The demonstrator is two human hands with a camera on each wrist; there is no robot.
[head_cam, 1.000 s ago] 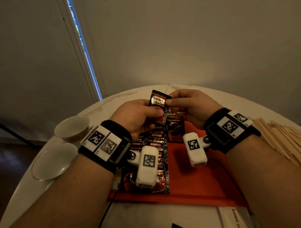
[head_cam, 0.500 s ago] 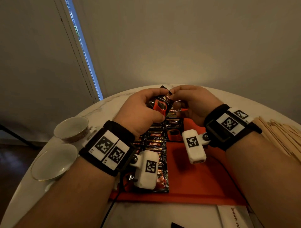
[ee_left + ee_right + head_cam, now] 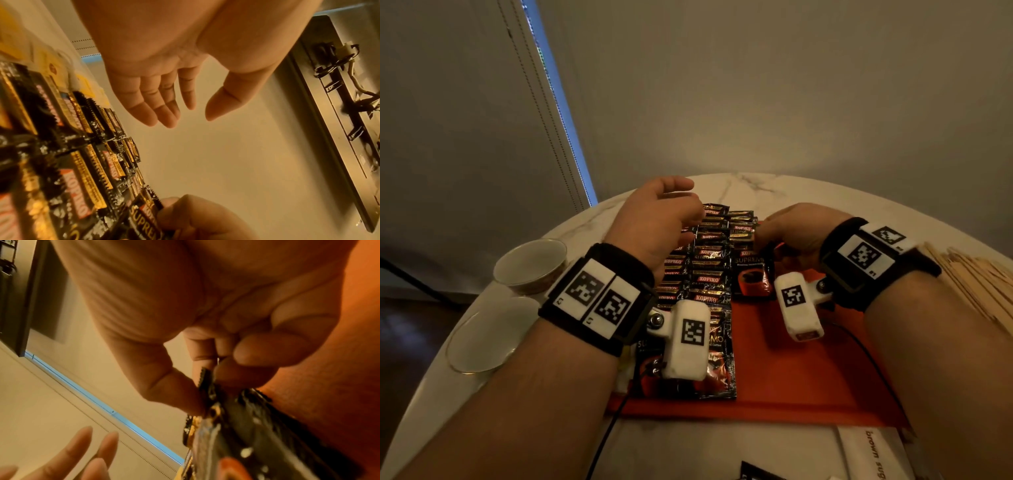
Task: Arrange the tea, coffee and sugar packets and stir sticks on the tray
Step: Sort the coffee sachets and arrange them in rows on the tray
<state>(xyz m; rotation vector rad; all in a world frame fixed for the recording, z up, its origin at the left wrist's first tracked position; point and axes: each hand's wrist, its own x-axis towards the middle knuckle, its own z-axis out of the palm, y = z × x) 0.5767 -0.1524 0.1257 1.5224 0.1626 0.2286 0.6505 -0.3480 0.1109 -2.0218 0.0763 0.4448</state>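
Cup, saucer: left table edge
Sticks: right edge
Tray: packet rows laid inside
Left hand: spread, nothing held
Right hand: packet pinched

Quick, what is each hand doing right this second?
Left hand: open, fingers relaxed above the coffee packets, holding nothing.
Right hand: thumb and fingers pinch the top edge of one coffee packet.

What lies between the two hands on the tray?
In the head view, overlapping coffee packets lie between the left hand and right hand, on the orange tray.
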